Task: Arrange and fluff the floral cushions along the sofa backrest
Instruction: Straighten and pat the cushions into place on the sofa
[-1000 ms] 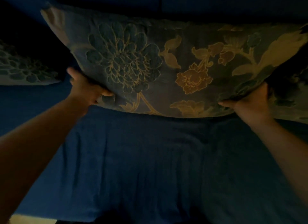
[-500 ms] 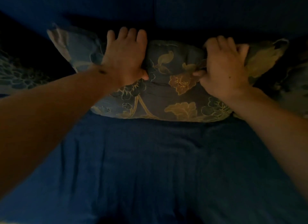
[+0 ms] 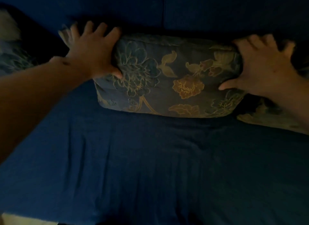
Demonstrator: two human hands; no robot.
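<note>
Splayed hands (image 3: 91,54) flanking floral cushion (image 3: 168,80) (squashed)

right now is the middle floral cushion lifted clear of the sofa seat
No, the floral cushion rests on the blue seat, with the left hand and right hand pressing its ends.

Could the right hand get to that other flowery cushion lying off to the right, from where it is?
Probably yes. The right hand is spread open on the right end of the middle cushion, and the other floral cushion lies right beside it, just under the wrist. Nothing sits between them on the blue sofa seat.
</note>
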